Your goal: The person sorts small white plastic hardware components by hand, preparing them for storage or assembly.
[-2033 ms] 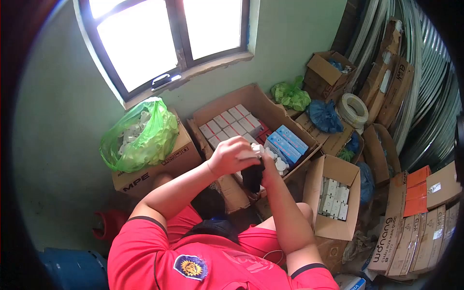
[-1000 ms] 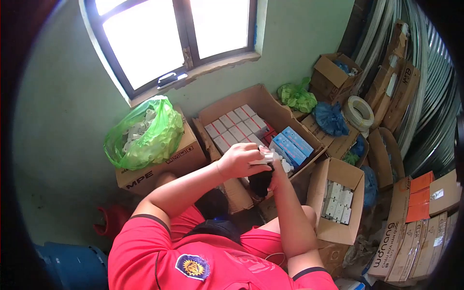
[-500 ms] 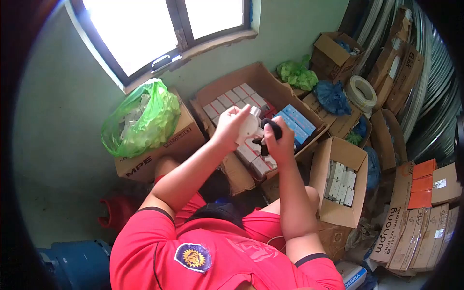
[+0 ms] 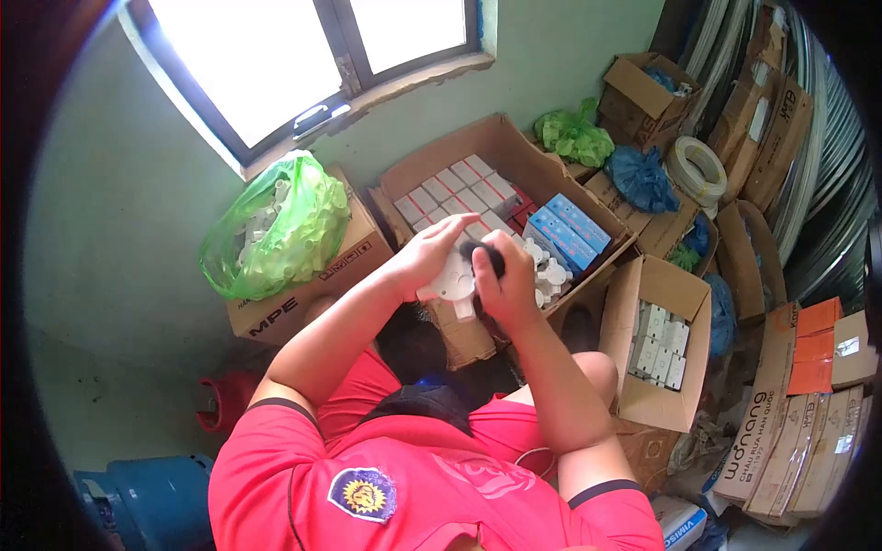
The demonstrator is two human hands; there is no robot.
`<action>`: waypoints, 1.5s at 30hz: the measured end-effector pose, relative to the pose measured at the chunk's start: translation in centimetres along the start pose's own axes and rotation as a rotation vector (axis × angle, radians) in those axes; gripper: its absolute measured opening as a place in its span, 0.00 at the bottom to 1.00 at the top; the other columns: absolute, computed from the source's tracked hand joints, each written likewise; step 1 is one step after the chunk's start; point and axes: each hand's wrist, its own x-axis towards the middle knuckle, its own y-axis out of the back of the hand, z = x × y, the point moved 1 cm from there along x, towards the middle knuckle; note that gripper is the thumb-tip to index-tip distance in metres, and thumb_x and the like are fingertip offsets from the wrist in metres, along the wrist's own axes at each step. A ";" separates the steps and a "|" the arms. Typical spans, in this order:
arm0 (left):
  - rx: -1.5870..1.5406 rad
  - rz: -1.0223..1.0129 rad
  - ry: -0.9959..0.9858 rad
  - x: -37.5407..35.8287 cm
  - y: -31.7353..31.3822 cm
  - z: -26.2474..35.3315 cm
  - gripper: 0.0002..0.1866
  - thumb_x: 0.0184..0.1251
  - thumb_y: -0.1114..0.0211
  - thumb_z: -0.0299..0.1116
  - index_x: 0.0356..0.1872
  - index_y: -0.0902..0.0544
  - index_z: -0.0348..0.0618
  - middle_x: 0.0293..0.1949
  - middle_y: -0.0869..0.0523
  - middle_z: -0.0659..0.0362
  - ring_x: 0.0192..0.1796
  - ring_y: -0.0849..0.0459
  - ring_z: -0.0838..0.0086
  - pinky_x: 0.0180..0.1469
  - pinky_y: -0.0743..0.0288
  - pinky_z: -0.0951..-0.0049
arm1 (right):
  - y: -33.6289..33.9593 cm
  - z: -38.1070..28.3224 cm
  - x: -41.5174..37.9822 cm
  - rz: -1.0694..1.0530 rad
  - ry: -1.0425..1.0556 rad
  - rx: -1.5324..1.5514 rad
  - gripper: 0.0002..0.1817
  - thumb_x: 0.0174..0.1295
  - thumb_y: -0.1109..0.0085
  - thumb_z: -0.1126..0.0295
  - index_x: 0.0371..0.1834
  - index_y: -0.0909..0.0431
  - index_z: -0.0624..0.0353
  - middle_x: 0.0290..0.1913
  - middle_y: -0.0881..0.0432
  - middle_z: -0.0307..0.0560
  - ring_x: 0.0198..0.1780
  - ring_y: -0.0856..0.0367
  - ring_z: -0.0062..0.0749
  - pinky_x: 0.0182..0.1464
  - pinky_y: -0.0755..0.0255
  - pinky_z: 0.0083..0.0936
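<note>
Room: a storeroom corner with a green wall (image 4: 110, 184) and a window (image 4: 303, 55) above; cartons crowd the floor.
Big carton (image 4: 514, 151): open, just ahead of the hands, packed with small white boxes (image 4: 459, 193) and blue boxes (image 4: 570, 234).
Green bag (image 4: 280, 230): lies on a closed carton (image 4: 303, 294) to the left, full of white parts.
Right side: an open carton (image 4: 657, 349) of white packs, flat cartons (image 4: 790, 441) leaning, a cable coil (image 4: 695, 173).
Fitting (image 4: 452, 280): white, round, held between both hands over the big carton's near edge.
Left hand (image 4: 427, 257): closed around the fitting's left side, forearm raised from the lap.
Right hand (image 4: 503, 285): clamped on a black cloth (image 4: 482, 255), pressed onto the fitting's top; wrist bent down.
Loose white fittings (image 4: 549, 274): just beside the right hand, in the carton.
</note>
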 end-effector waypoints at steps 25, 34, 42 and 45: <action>0.398 0.408 -0.623 3.7 -1.9 -5.4 0.22 0.76 0.36 0.41 0.57 0.26 0.33 0.49 0.18 0.50 0.51 0.20 0.65 0.56 0.25 0.66 | -0.1 7.8 0.6 0.175 -0.864 0.784 0.26 0.73 0.50 0.51 0.61 0.24 0.63 0.52 0.18 0.50 0.49 0.16 0.36 0.51 0.23 0.32; -0.107 0.231 -0.147 3.9 3.0 -1.5 0.24 0.79 0.42 0.54 0.49 0.16 0.41 0.39 0.11 0.59 0.36 0.12 0.75 0.32 0.16 0.72 | 4.3 4.1 2.1 0.232 -0.388 1.197 0.33 0.75 0.54 0.39 0.55 0.19 0.60 0.63 0.21 0.52 0.54 0.17 0.36 0.58 0.24 0.31; -0.132 0.013 0.091 3.3 -0.4 -2.2 0.23 0.79 0.43 0.54 0.46 0.17 0.41 0.33 0.13 0.60 0.30 0.12 0.74 0.28 0.15 0.70 | 2.8 4.4 1.9 -0.038 0.105 0.212 0.26 0.62 0.32 0.52 0.56 0.21 0.59 0.64 0.22 0.57 0.60 0.21 0.45 0.64 0.29 0.36; -0.189 -0.038 0.156 3.4 0.0 -2.6 0.23 0.79 0.42 0.54 0.46 0.17 0.40 0.32 0.14 0.61 0.29 0.13 0.75 0.26 0.16 0.71 | 3.1 3.2 1.6 -0.044 0.137 0.138 0.25 0.58 0.29 0.55 0.54 0.21 0.59 0.57 0.19 0.56 0.56 0.19 0.48 0.61 0.28 0.38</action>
